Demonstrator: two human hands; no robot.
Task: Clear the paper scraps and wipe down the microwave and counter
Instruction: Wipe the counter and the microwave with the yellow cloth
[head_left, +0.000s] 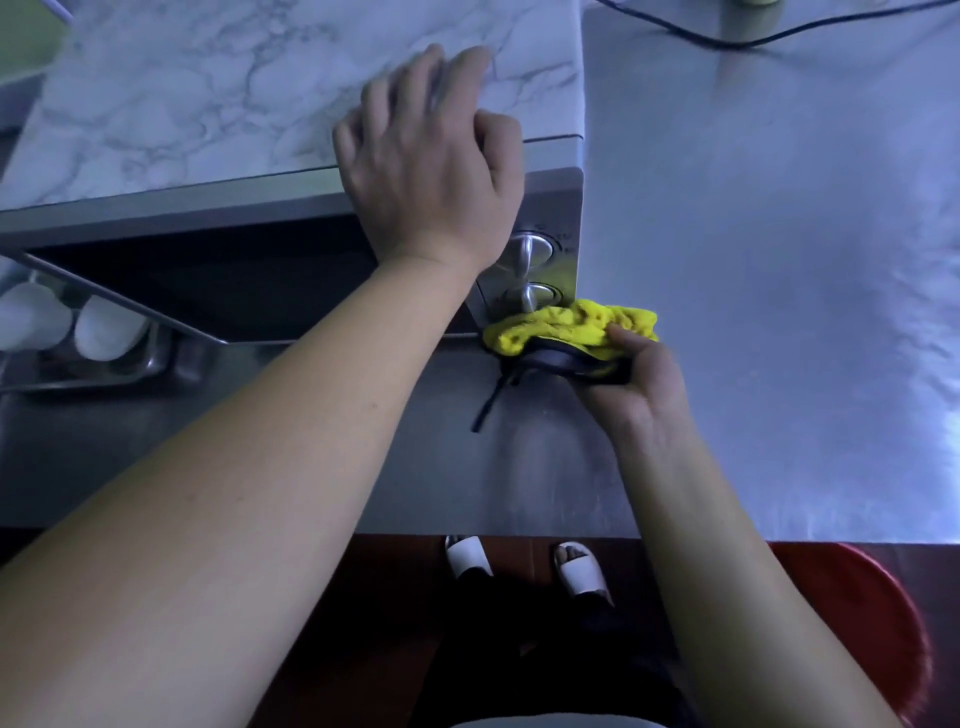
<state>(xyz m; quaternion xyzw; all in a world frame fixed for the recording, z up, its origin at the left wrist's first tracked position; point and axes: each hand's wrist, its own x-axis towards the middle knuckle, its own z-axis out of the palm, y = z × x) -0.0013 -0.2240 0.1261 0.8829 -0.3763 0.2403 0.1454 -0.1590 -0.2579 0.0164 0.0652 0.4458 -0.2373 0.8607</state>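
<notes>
The microwave (218, 114) has a marble-patterned top, a dark door and two silver dials (530, 270) at its right front. My left hand (431, 161) rests flat on the microwave's top front edge, fingers spread. My right hand (636, 382) grips a yellow cloth (571, 325) with a dark backing and a black strap. It holds the cloth against the microwave's lower right front corner, just under the dials. No paper scraps are visible.
The steel counter (779, 260) stretches to the right and front of the microwave. A metal tray (130, 371) with white cups sits at the left. A black cable (753, 39) lies at the back right. A red bin (872, 623) stands on the floor below.
</notes>
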